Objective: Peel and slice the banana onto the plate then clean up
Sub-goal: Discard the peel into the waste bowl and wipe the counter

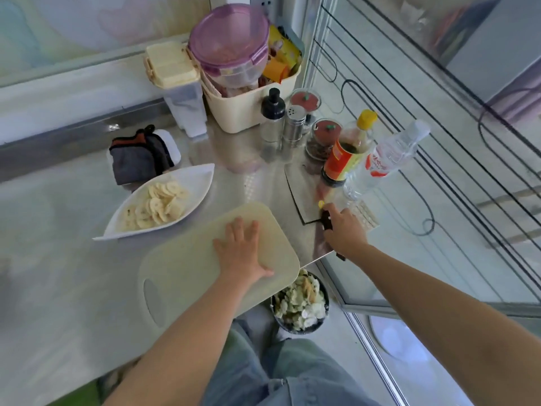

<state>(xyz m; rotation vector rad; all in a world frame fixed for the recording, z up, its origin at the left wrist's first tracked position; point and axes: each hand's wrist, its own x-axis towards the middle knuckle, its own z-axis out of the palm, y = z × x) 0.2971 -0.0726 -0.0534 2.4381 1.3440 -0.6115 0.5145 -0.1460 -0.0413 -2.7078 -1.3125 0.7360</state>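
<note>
Head view: L hand (243, 253) spread flat on cream plastic board (181, 268) mid-frame; R hand (345, 230) grips black-handled knife (327, 222). Keep blade angled away.

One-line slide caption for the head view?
Banana slices lie on the white plate; left hand rests flat on the cutting board, right hand grips the knife beside it.

Banana slices (158, 205) lie on plate (202, 178), left of cutting board (181, 271).
</note>
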